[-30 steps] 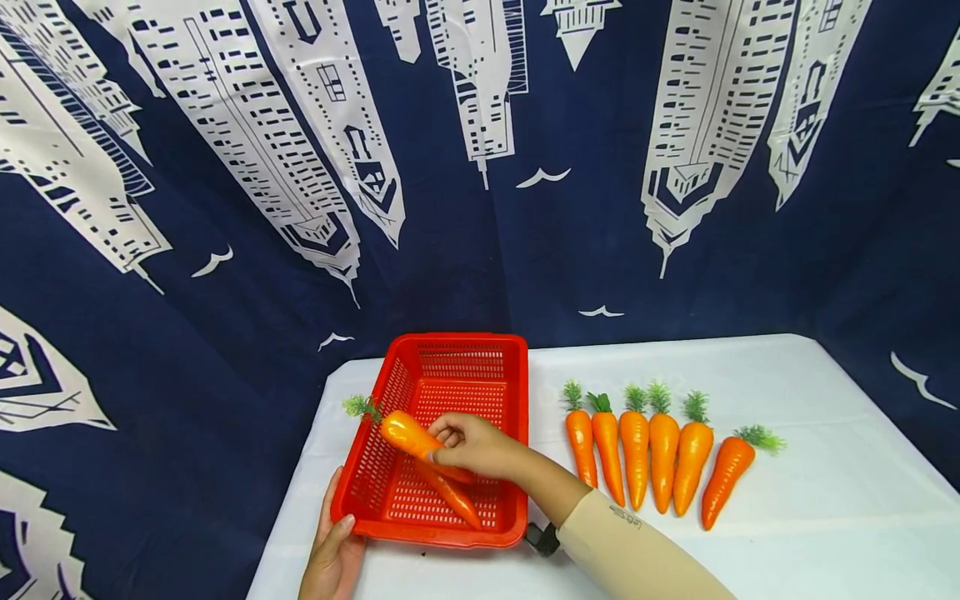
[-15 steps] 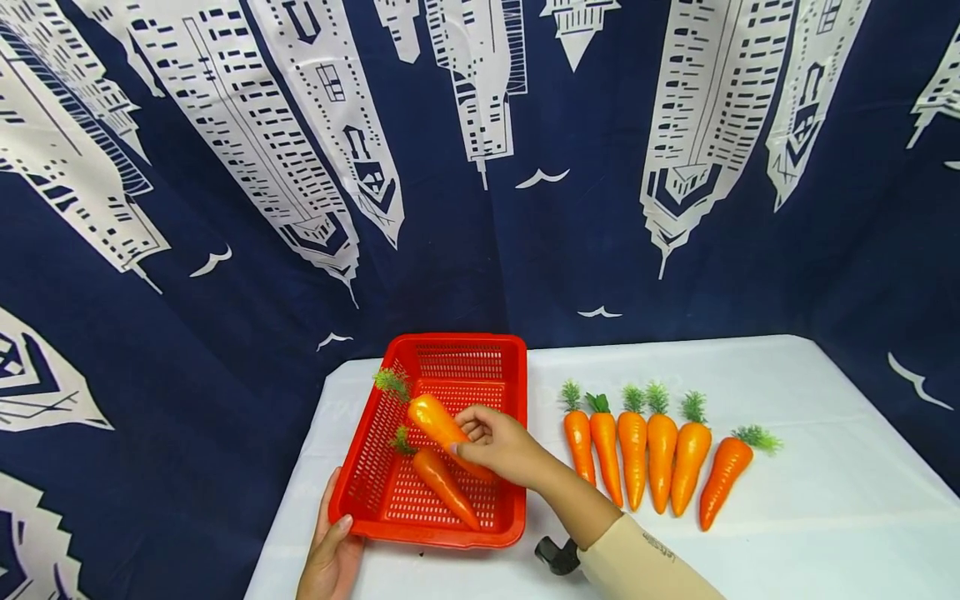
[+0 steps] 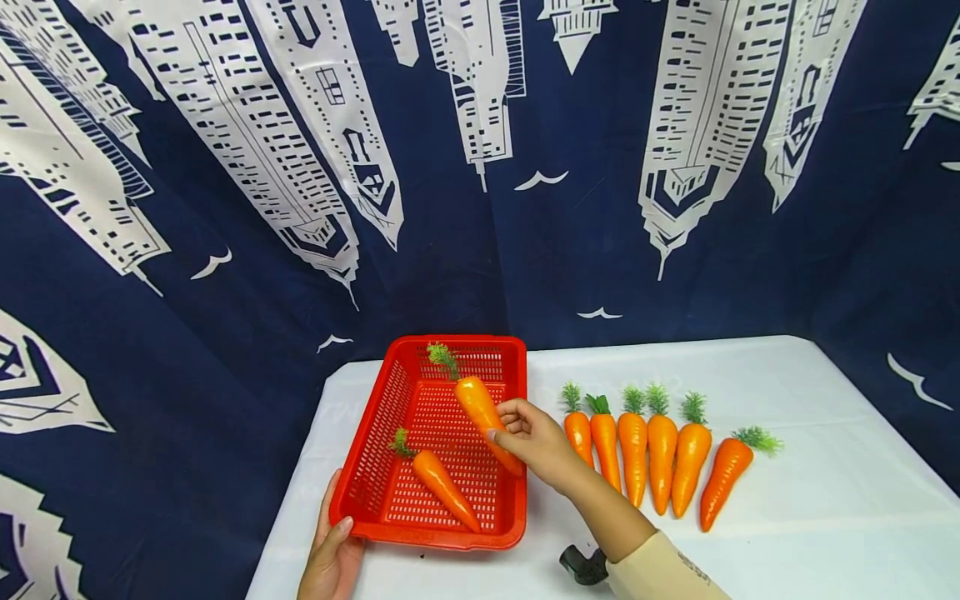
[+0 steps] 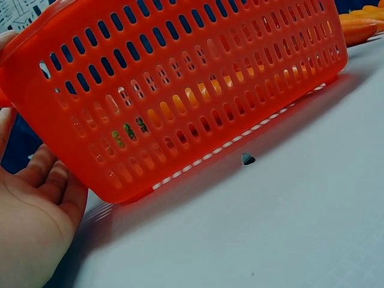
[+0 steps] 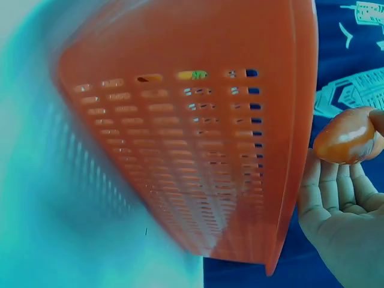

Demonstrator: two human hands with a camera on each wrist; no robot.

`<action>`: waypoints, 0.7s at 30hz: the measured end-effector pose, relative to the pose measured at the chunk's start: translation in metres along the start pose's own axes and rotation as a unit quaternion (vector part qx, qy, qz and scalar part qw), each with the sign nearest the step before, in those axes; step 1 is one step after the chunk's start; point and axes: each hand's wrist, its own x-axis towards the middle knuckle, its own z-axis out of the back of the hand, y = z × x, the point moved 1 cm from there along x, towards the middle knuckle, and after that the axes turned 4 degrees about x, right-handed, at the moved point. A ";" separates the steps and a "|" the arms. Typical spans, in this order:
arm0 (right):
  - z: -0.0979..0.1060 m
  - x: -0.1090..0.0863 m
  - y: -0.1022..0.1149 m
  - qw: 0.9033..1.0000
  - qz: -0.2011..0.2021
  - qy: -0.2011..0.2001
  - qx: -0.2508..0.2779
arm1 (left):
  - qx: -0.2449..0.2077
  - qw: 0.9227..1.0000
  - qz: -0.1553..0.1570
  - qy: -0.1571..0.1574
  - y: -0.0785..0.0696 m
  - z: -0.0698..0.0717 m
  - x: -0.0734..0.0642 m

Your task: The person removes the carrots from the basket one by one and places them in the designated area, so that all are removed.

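A red slotted plastic basket (image 3: 431, 539) stands on the left of the white table. My left hand (image 3: 335, 546) holds its near left corner, thumb over the rim and fingers along the outer wall, as the left wrist view also shows. Over the basket's right side, my right hand (image 3: 536, 437) pinches an orange carrot (image 3: 477, 402) between thumb and fingers, its green top pointing to the back left. Another carrot (image 3: 447, 492) with a green tuft lies on the basket floor near the front. The right wrist view shows the held carrot's rounded orange surface (image 5: 345, 138) beside the rim.
To the right of the basket, several carrots (image 3: 663, 462) lie side by side with tops toward the back; the rightmost carrot (image 3: 724, 483) lies slightly apart. A black device (image 3: 583, 567) sits at the right sleeve. Behind the table hangs a dark blue curtain (image 3: 450, 283) with white building prints.
My right hand has moved the held carrot rightward across the basket and turned its green top toward the back. The carrot lying below is now uncovered. My left hand stays at the corner.
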 end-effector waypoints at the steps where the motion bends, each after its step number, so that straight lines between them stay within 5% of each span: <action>1: 0.002 -0.001 -0.001 1.000 -0.003 -0.003 0.004 | -0.001 1.000 0.001 -0.002 0.000 0.000 0.000; 10: 0.017 -0.011 -0.004 0.995 -0.045 -0.026 0.082 | -0.004 1.000 -0.001 -0.004 0.002 0.001 0.000; 21: 0.039 -0.025 -0.015 0.990 -0.072 -0.076 0.096 | 0.012 1.000 0.006 -0.007 0.001 0.001 0.000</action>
